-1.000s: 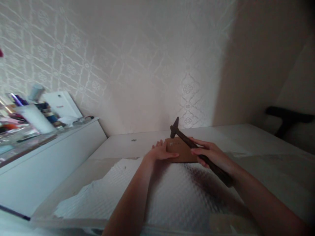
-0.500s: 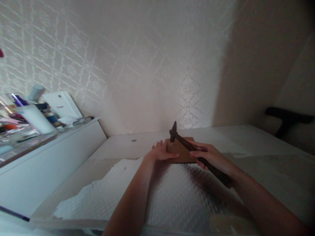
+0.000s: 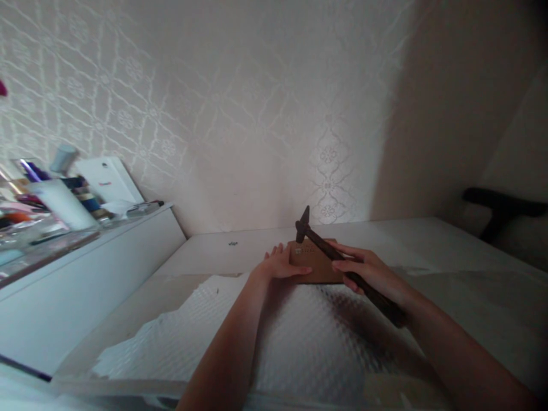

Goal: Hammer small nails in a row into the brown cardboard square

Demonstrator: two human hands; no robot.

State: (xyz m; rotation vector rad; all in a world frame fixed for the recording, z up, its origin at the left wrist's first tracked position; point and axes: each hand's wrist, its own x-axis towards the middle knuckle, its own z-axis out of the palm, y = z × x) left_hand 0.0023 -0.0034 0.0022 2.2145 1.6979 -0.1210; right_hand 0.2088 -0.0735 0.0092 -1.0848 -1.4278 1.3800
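Observation:
A brown rectangular board (image 3: pixel 314 271) lies on the table with small light marks near its upper left part. My left hand (image 3: pixel 278 264) grips its left side, the thumb stretched across the top and the fingers at the far left edge. In my right hand (image 3: pixel 362 267) is a hammer (image 3: pixel 327 248), held around the middle of its dark handle. The hammer head is raised slightly over the board's far left part, its pointed end upward. My right fingertips reach close to the board's right side; whether they touch it I cannot tell.
White bubble wrap (image 3: pixel 180 337) covers the near part of the white table (image 3: pixel 205 251). Several tiny dark pieces (image 3: pixel 232 244) lie at the back left. A cluttered white cabinet (image 3: pixel 107 257) stands left, a patterned wall behind, and a black armrest-like object (image 3: pixel 500 205) right.
The hammer head has risen slightly, showing more of the marks on the board. My left hand stays almost where it was.

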